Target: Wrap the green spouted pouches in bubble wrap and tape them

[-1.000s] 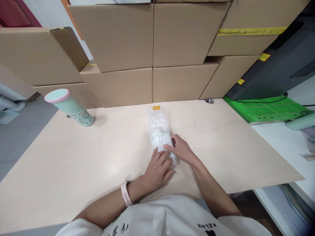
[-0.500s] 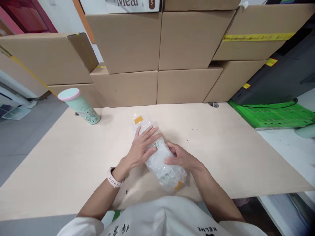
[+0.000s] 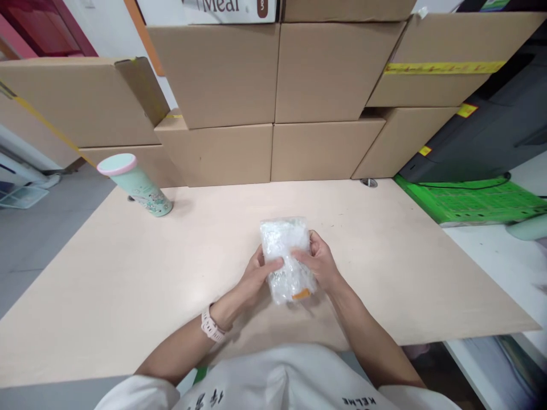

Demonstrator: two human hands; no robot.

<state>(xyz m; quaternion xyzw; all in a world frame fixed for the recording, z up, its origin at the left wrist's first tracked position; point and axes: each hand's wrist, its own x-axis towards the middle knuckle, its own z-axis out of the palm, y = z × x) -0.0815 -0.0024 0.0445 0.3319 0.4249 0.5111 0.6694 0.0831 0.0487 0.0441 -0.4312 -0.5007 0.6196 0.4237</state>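
A clear bubble-wrapped package (image 3: 285, 239) is held upright-ish over the middle of the table, near my body. An orange piece of tape or label (image 3: 301, 294) shows at its lower end, and what lies inside the wrap cannot be made out. My left hand (image 3: 259, 273) grips the package's left side, thumb on the front and fingers behind. On the right side my right hand (image 3: 317, 259) holds it too, with its thumb across the front. The fingers behind the package are partly hidden.
A mint-green tumbler (image 3: 141, 185) with a pink rim stands at the table's left back. Stacked cardboard boxes (image 3: 231, 154) wall off the rear of the table (image 3: 179, 273). To the right lie a green plastic crate (image 3: 474, 199) and a dark grey case (image 3: 482, 136).
The package has been picked up from lying slantwise on the table and turned straighter. My left hand has gone from resting flat on it to gripping its left side.
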